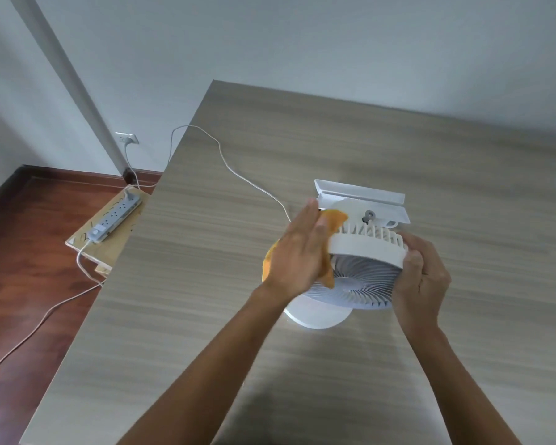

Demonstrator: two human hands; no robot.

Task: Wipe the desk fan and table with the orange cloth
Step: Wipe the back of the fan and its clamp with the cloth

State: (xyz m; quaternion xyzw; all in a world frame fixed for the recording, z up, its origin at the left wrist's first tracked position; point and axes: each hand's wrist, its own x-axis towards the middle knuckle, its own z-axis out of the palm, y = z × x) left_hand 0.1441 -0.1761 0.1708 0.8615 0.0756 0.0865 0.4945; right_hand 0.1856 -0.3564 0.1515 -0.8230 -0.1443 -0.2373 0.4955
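Head view: left hand (297, 255), fingers straight, presses the orange cloth (329, 226), mostly hidden beneath it, against the desk fan (363, 261); right hand (422, 277) grips the fan's rim.

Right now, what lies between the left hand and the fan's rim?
The orange cloth: the left hand presses it flat against the left side of the desk fan, as the head view shows. The right hand grips the opposite side bare.

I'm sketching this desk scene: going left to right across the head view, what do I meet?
Grey power strip on cardboard → left hand pressing the orange cloth → white desk fan → right hand gripping the fan's rim.
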